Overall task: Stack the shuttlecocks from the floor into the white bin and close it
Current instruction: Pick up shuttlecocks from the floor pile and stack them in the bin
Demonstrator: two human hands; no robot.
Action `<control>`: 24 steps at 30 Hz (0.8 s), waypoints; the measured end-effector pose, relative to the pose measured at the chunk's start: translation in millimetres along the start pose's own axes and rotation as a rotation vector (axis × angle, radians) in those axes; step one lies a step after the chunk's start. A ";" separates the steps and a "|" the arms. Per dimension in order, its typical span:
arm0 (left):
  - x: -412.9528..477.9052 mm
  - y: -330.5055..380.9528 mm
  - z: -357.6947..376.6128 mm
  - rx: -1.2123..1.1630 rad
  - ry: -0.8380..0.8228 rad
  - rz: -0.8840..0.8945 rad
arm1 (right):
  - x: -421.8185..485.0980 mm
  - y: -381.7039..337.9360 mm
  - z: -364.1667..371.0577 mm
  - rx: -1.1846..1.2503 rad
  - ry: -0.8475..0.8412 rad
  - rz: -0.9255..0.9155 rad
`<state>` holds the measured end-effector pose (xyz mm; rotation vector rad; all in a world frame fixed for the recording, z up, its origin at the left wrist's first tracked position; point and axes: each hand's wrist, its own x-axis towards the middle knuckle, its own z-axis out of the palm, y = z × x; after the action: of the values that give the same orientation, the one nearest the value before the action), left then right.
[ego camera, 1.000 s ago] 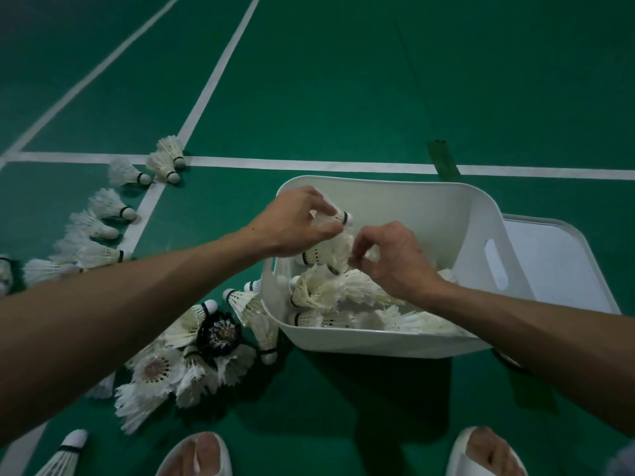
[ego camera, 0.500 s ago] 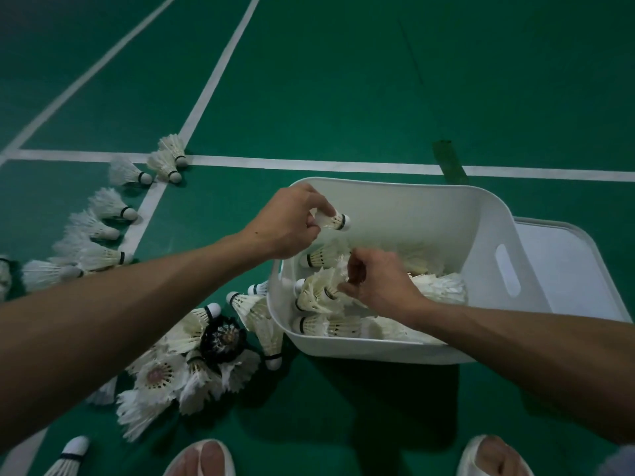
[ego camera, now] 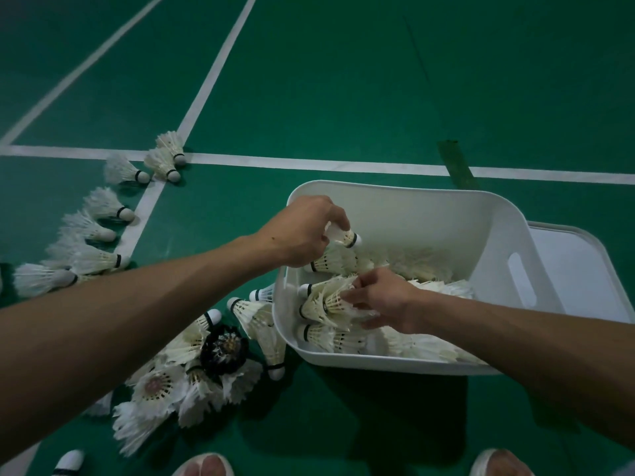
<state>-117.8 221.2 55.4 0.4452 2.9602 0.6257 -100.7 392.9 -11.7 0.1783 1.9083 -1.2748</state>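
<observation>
The white bin [ego camera: 405, 214] sits open on the green floor [ego camera: 343, 80], partly filled with shuttlecocks [ego camera: 422, 266] lying in rows. Over its left rim the left hand [ego camera: 302, 231] pinches one shuttlecock [ego camera: 345, 236] between its fingers, cork pointing right. Inside the bin the right hand [ego camera: 381, 300] has its fingers closed on the feather skirt of a nested stack [ego camera: 323, 302]. The lid [ego camera: 584, 269] lies flat just right of the bin. More shuttlecocks lie heaped [ego camera: 192, 376] beside the bin's left wall, and others curve away in a line [ego camera: 99, 231] further left.
</observation>
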 end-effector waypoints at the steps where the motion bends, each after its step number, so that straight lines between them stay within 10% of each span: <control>1: 0.1 0.9 -0.1 -0.002 -0.006 -0.001 | -0.4 -0.1 -1.3 -0.027 0.032 -0.009; 11: 0.8 18.2 5.5 -0.093 -0.064 -0.037 | -23.6 -6.4 -24.8 -0.573 0.208 -0.215; 24: 9.2 39.9 9.0 -0.120 -0.062 0.079 | -37.0 -19.8 -34.9 -0.349 0.467 -0.605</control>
<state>-114.7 262.2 63.2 0.5622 2.8393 0.7784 -105.7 423.5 33.3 -0.3389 2.6871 -1.3202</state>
